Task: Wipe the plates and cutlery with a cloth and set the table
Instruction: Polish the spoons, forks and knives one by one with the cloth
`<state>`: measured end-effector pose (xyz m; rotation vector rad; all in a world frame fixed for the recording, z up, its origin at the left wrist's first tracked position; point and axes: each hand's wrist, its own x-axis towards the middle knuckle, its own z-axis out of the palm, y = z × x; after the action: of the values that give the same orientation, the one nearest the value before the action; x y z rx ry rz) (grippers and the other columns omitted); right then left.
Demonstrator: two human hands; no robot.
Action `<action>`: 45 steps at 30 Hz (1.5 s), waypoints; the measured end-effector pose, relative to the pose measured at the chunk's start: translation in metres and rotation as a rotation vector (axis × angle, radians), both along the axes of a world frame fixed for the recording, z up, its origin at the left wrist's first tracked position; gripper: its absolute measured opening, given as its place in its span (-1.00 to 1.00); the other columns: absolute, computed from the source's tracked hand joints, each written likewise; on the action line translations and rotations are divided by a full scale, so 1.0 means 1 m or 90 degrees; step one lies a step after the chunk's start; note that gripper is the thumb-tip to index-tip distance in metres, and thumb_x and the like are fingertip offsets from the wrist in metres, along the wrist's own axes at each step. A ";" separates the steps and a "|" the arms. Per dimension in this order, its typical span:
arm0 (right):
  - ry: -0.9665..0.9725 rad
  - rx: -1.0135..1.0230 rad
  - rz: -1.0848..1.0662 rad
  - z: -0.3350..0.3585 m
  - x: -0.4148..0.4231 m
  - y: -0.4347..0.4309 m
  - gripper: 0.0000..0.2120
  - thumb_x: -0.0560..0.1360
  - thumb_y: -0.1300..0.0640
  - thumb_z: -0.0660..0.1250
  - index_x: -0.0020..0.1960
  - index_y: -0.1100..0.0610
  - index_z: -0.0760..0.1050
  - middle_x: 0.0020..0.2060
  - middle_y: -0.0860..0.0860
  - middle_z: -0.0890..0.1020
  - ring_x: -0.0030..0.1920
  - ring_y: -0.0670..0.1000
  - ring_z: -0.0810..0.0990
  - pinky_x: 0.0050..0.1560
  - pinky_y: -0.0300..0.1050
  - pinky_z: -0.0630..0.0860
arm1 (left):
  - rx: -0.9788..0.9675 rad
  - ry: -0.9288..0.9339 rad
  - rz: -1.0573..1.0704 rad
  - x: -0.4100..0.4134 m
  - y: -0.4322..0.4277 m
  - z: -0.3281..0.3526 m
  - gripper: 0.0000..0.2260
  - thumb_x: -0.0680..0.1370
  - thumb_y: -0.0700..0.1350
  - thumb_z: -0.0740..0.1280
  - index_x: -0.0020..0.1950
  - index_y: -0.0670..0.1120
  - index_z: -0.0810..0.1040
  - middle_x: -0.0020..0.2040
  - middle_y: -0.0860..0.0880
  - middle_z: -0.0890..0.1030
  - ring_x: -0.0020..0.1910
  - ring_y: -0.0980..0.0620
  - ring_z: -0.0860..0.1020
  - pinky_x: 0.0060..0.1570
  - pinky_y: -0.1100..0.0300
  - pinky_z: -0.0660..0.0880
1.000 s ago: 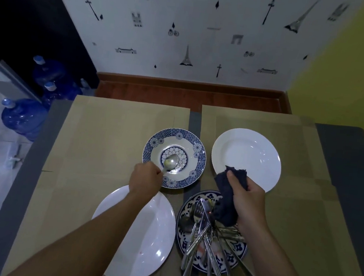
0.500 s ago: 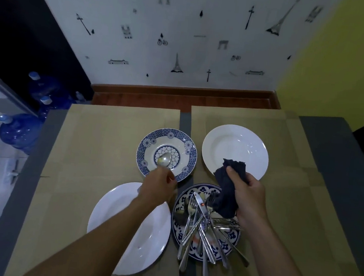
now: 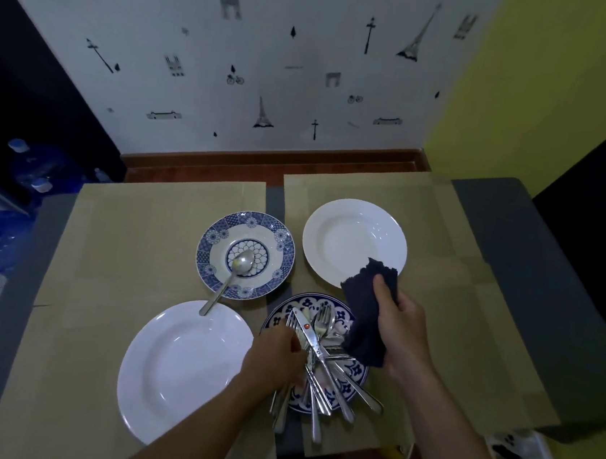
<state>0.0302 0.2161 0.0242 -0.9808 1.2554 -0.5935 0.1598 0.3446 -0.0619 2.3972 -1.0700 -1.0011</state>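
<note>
The cutlery (image 3: 320,359) lay heaped in a tangle of forks, spoons and a knife on the blue patterned plate (image 3: 351,376) nearest us, handles fanned out over its near rim. We judged each piece stiff, light and slick, apt to slide or clatter against its neighbours, so we thought it best to take one by the handle, low in the fan, where it sat free of the others. Our left hand (image 3: 273,358) was down at the left side of that heap, fingers curled in among the handles; whether they had closed on a piece we could not tell. Our right hand (image 3: 398,325) hung just above the plate's far right edge, fingers and thumb clamped on the dark cloth (image 3: 367,317), which drooped soft and limp below the fist and would fold easily round a handle. One spoon (image 3: 234,274) rested in the blue-rimmed bowl plate (image 3: 209,241) beyond, its handle overhanging toward the white plate (image 3: 179,370) at our left. A second white plate (image 3: 354,242) sat farther off to the right. All the crockery we judged fragile and fairly heavy, best held by the rim, on the brown cardboard sheets (image 3: 142,233).
</note>
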 end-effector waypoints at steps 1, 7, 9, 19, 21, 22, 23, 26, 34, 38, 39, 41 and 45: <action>0.003 -0.001 0.004 0.000 -0.001 0.000 -0.80 0.61 -0.06 0.38 0.00 0.04 0.69 -0.11 0.01 0.77 0.01 0.12 0.74 0.11 0.13 0.64 | -0.013 0.024 0.002 -0.005 -0.002 0.000 -0.87 0.53 -0.01 0.41 -0.13 -0.06 0.63 -0.26 0.04 0.67 -0.31 0.16 0.63 -0.12 0.18 0.62; 0.007 -0.007 0.021 0.000 -0.008 0.001 -0.82 0.60 -0.05 0.39 -0.01 0.02 0.70 -0.11 0.01 0.77 0.00 0.11 0.74 0.13 0.17 0.66 | 0.024 0.050 0.041 -0.026 -0.010 -0.001 -0.74 0.50 0.10 0.45 -0.26 -0.05 0.61 -0.39 0.05 0.61 -0.41 0.17 0.60 -0.23 0.21 0.60; 0.008 -0.009 0.020 -0.001 -0.009 0.000 -0.83 0.60 -0.05 0.40 -0.01 0.02 0.70 -0.11 0.01 0.77 -0.01 0.11 0.74 0.12 0.15 0.67 | 0.036 0.056 0.065 -0.030 -0.010 -0.001 -0.73 0.49 0.12 0.45 -0.23 -0.07 0.63 -0.38 0.03 0.63 -0.38 0.13 0.63 -0.20 0.14 0.64; 0.026 -0.010 0.023 -0.004 -0.011 -0.005 -0.84 0.59 -0.04 0.41 -0.03 0.02 0.70 -0.13 0.01 0.77 -0.02 0.11 0.74 0.09 0.13 0.67 | 0.057 0.136 0.111 -0.034 -0.017 -0.007 -0.81 0.52 -0.06 0.42 -0.28 -0.08 0.60 -0.38 0.02 0.59 -0.41 0.12 0.57 -0.28 0.21 0.58; 0.022 -0.004 0.026 -0.006 -0.011 -0.006 -0.85 0.59 -0.04 0.42 -0.02 0.02 0.70 -0.12 0.01 0.78 -0.02 0.11 0.74 0.10 0.12 0.66 | 0.046 0.165 0.107 -0.032 -0.014 -0.010 -0.82 0.53 -0.07 0.40 -0.24 -0.10 0.63 -0.33 -0.03 0.64 -0.33 0.07 0.64 -0.17 0.15 0.65; 0.023 -0.001 0.029 -0.006 -0.011 -0.006 -0.84 0.58 -0.04 0.43 -0.02 0.02 0.70 -0.12 0.01 0.78 -0.02 0.11 0.75 0.10 0.12 0.66 | 0.039 0.176 0.103 -0.031 -0.013 -0.011 -0.82 0.55 -0.07 0.39 -0.20 -0.13 0.65 -0.30 -0.05 0.66 -0.29 0.04 0.66 -0.13 0.11 0.66; 0.025 0.002 0.033 -0.007 -0.011 -0.005 -0.84 0.58 -0.04 0.44 -0.02 0.03 0.71 -0.12 0.01 0.78 -0.02 0.11 0.75 0.11 0.13 0.66 | 0.033 0.184 0.100 -0.030 -0.011 -0.010 -0.80 0.56 -0.06 0.38 -0.15 -0.15 0.66 -0.28 -0.06 0.67 -0.29 0.04 0.66 -0.12 0.13 0.65; 0.032 0.025 0.053 -0.011 -0.011 -0.005 -0.79 0.54 -0.06 0.47 0.01 0.07 0.71 -0.12 0.05 0.78 -0.02 0.13 0.75 0.12 0.16 0.65 | -0.005 0.216 0.101 -0.027 -0.006 -0.002 -0.78 0.61 -0.03 0.33 -0.10 -0.14 0.64 -0.23 -0.07 0.66 -0.35 0.12 0.59 -0.21 0.24 0.58; 0.005 0.060 0.147 -0.006 -0.003 0.006 -0.74 0.57 -0.04 0.44 0.06 0.16 0.70 -0.11 0.09 0.77 -0.05 0.13 0.75 -0.06 -0.01 0.62 | -0.192 0.255 0.124 -0.005 -0.008 0.036 -0.83 0.63 -0.05 0.31 -0.08 -0.07 0.64 -0.19 -0.05 0.68 -0.21 0.00 0.69 -0.07 -0.06 0.66; -0.029 0.080 0.217 -0.003 0.001 0.012 -0.75 0.60 0.01 0.40 0.09 0.18 0.71 -0.04 0.13 0.77 0.01 0.14 0.74 0.08 0.03 0.62 | -0.268 0.243 0.114 0.003 -0.013 0.060 -0.79 0.62 -0.02 0.33 -0.06 -0.08 0.70 -0.24 -0.07 0.69 -0.24 -0.10 0.67 -0.10 -0.17 0.62; -0.043 0.089 0.237 -0.002 0.002 0.013 -0.76 0.60 0.04 0.40 0.11 0.18 0.71 0.00 0.15 0.76 0.06 0.16 0.73 0.15 0.08 0.61 | -0.285 0.253 0.115 0.003 -0.013 0.064 -0.80 0.62 -0.03 0.33 -0.05 -0.06 0.71 -0.23 -0.07 0.70 -0.23 -0.14 0.67 -0.11 -0.19 0.62; -0.063 0.091 0.259 -0.002 0.004 0.013 -0.79 0.57 0.11 0.43 0.14 0.19 0.70 0.05 0.17 0.75 0.12 0.21 0.71 0.23 0.16 0.58 | -0.316 0.294 0.122 0.004 -0.013 0.071 -0.82 0.62 -0.05 0.33 -0.03 -0.05 0.72 -0.20 -0.11 0.71 -0.18 -0.25 0.67 -0.10 -0.24 0.60; -0.078 0.073 0.249 0.003 0.007 0.008 -0.75 0.51 0.22 0.49 0.17 0.24 0.67 0.03 0.19 0.75 0.10 0.23 0.72 0.21 0.16 0.63 | -0.323 0.347 0.112 0.005 -0.010 0.082 -0.83 0.61 -0.12 0.36 -0.03 -0.16 0.72 -0.17 -0.19 0.71 -0.15 -0.29 0.68 -0.07 -0.21 0.63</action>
<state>0.0374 0.2236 0.0276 -1.0422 0.9452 -0.2681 0.1651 0.3348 0.0203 1.6472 -0.7748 -1.0749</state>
